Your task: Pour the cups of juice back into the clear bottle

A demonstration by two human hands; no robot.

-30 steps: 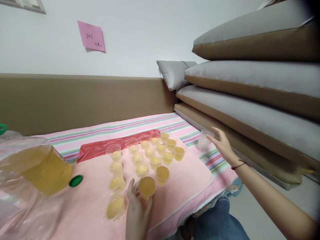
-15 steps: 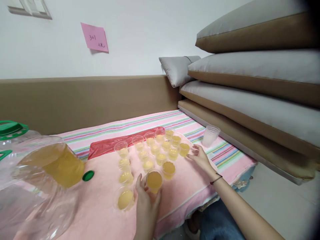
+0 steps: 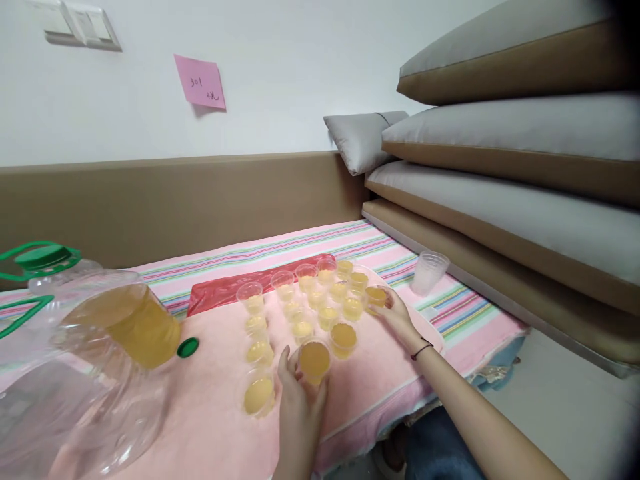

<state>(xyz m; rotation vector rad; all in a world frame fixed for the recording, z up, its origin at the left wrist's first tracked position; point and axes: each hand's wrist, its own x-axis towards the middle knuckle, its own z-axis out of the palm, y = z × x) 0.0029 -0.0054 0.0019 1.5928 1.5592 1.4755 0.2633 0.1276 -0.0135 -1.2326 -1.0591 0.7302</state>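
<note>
My left hand (image 3: 301,407) is closed round a clear plastic cup (image 3: 315,361) of amber liquid, thumb on the right and fingers on the left. Farther right, the fingers of my right hand (image 3: 396,319) curl round another plastic cup (image 3: 376,297) at the end of the group. Between them stands a fuller cup (image 3: 343,339) that neither hand touches. Several more cups (image 3: 302,328) holding yellow liquid stand in rows behind. To the left runs a separate line of cups (image 3: 259,395).
A large clear jug (image 3: 145,327) with amber liquid lies at the left, by a green cap (image 3: 188,347). A second green-capped container (image 3: 47,257) is behind it. Stacked cups (image 3: 430,272) stand at the right, near piled cushions (image 3: 500,180). Red plastic (image 3: 215,295) lies behind the rows.
My right hand has moved in and closed round the rightmost cup, which it was only beside before. My left hand keeps its cup. The view has shifted slightly left.
</note>
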